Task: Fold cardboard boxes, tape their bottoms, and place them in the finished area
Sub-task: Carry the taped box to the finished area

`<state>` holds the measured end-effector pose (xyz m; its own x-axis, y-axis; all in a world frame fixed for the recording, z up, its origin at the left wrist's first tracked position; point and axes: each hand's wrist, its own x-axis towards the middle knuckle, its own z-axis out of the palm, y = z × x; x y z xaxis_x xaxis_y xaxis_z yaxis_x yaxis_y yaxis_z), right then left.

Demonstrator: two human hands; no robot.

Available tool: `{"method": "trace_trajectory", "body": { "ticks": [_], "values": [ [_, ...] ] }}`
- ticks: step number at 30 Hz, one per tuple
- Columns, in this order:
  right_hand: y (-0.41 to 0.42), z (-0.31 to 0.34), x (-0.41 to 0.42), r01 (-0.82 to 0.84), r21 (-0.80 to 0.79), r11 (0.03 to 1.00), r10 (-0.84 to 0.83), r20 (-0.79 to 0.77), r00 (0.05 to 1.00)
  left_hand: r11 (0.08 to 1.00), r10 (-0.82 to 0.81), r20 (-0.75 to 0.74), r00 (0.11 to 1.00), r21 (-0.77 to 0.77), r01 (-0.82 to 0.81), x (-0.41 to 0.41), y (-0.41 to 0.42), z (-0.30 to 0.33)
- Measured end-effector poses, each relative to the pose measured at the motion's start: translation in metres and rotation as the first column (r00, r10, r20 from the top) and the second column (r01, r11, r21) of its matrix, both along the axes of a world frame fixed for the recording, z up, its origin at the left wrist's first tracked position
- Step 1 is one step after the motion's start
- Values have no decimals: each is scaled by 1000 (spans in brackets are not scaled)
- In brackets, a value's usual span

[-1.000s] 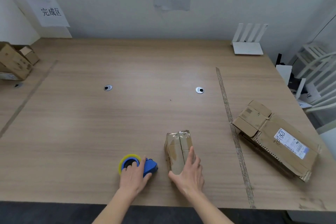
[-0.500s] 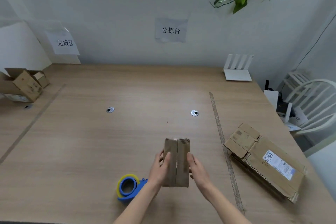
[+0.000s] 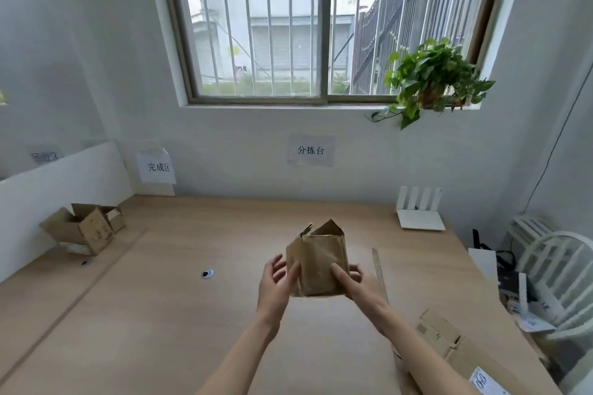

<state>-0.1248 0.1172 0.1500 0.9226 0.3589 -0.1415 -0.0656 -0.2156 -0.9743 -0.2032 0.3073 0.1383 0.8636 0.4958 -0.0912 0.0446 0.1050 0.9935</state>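
Observation:
A small brown cardboard box (image 3: 317,263) is held up in the air above the wooden table (image 3: 160,314), its top flaps standing loosely open. My right hand (image 3: 354,282) grips its lower right side, thumb on the front face and fingers behind. My left hand (image 3: 277,277) is at the box's left edge with fingers spread and loosely curved, the thumb touching the front face. The tape dispenser is out of view.
Two folded boxes (image 3: 81,232) stand at the far left below a paper sign (image 3: 158,167). Flattened cardboard (image 3: 449,343) lies at the lower right. A white router (image 3: 418,213) sits at the back right, a white chair (image 3: 558,266) beyond the table's right edge.
The box went from lying on the table beside the tape dispenser to being lifted in both hands and raised higher. My head tilted up, and the dispenser dropped out of view.

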Motion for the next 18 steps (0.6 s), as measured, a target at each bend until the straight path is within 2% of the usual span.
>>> {"method": "trace_trajectory", "body": {
  "ticks": [2,6,9,14,18],
  "values": [
    [-10,9,7,-71,61,996,70,18,997,999,-25,-75,997,43,29,-1,4,9],
    [-22,15,14,-268,81,960,265,46,963,992,-122,-123,985,-17,121,-9,12,14],
    [-18,20,13,-307,14,952,302,154,941,995,-50,-88,995,81,58,-19,24,9],
    [21,35,-1,-421,-137,897,442,289,849,957,95,71,993,267,-110,-49,48,12],
    [70,39,-18,-398,-167,902,431,352,831,933,178,54,983,309,-186,-75,82,17]
  ]
}}
